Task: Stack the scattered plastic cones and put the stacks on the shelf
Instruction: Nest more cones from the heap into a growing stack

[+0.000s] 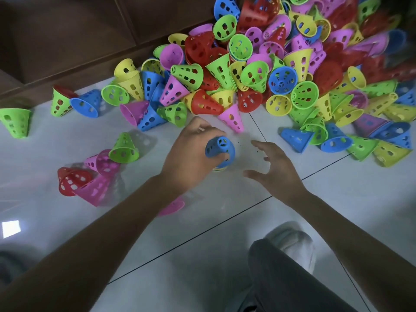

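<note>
**Seating the next cone squarely**

Blue-topped stack (pixel 220 152) upright on the floor (pixel 202 221), just short of the cone pile (pixel 258 64). Gripped around its side by the left hand (pixel 191 158), fingers curled. Right hand (pixel 273 170) beside the stack, spread wide, holding nothing. Best steadied low while fetching a near cone, perhaps the pink one (pixel 231 118) at the pile's edge, dropped on straight.

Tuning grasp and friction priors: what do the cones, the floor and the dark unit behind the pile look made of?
Cones, e.g. the blue cone the left hand grips: thin moulded plastic, per the task; saturated colours, punched holes, dull sheen.
Floor: likely glazed ceramic tile; dark grout lines, glossy reflections.
Dark unit: brown, looks like wood or laminate, matte; too dim to tell which.
</note>
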### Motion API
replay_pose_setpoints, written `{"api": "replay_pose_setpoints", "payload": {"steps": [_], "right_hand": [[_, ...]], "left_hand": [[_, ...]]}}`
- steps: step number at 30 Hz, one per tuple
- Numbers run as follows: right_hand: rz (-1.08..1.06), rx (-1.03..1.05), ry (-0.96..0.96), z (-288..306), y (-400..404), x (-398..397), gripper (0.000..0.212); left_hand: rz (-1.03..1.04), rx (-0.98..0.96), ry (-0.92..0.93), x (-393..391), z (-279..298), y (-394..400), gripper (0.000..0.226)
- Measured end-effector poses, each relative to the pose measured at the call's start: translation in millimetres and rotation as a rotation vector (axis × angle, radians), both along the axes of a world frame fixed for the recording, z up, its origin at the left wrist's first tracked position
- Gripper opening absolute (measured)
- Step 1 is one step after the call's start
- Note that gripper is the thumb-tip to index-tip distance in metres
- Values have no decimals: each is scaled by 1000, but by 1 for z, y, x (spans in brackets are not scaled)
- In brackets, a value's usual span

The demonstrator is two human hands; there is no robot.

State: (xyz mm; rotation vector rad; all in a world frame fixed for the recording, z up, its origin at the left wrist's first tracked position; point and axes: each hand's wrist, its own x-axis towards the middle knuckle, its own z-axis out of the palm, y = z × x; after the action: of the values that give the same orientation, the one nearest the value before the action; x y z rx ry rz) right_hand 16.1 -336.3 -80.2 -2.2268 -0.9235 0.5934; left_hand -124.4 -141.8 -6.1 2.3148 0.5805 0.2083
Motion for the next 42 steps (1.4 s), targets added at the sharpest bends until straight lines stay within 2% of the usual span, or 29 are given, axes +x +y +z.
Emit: {"api": "replay_pose_setpoints", "payload": {"steps": [4,9,11,14,17,19,22,24,26,29,32,35,39,42], "right_hand": [[-15,38,59,11,-1,-3,84],[-2,153,89,40,13,-8,91],[9,239,21,56,24,-19,81],[50,323,-75,80,44,-48,53],[220,389,-195,86,66,-84,30],[341,327,-127,76,80,-106,28],[384,111,83,50,97,-129,30],[332,-59,163,31,105,-138,34],[239,-216,258,17,112,-143,46],[163,-359,363,3,123,-151,56],[127,-440,456,-2,135,-155,60],[148,-499,461,-6,141,-157,65],[131,-487,453,-2,137,-155,44],[39,-396,499,22,132,-148,38]], "left_hand": [[32,-17,58,2,-13,3,38],[-24,-4,111,-12,-13,16,58],[16,38,84,-29,-11,29,52],[164,100,98,-66,-9,51,33],[244,122,166,-105,-13,69,23],[274,105,220,-128,-14,76,20],[286,34,311,-153,-21,78,24],[280,-11,378,-164,-29,74,33],[268,-50,467,-171,-38,69,49],[249,-113,596,-175,-52,63,64],[257,-142,609,-178,-64,59,57],[302,-134,585,-180,-70,59,46],[313,-131,600,-180,-72,60,40],[298,-130,617,-179,-72,62,38]]}}
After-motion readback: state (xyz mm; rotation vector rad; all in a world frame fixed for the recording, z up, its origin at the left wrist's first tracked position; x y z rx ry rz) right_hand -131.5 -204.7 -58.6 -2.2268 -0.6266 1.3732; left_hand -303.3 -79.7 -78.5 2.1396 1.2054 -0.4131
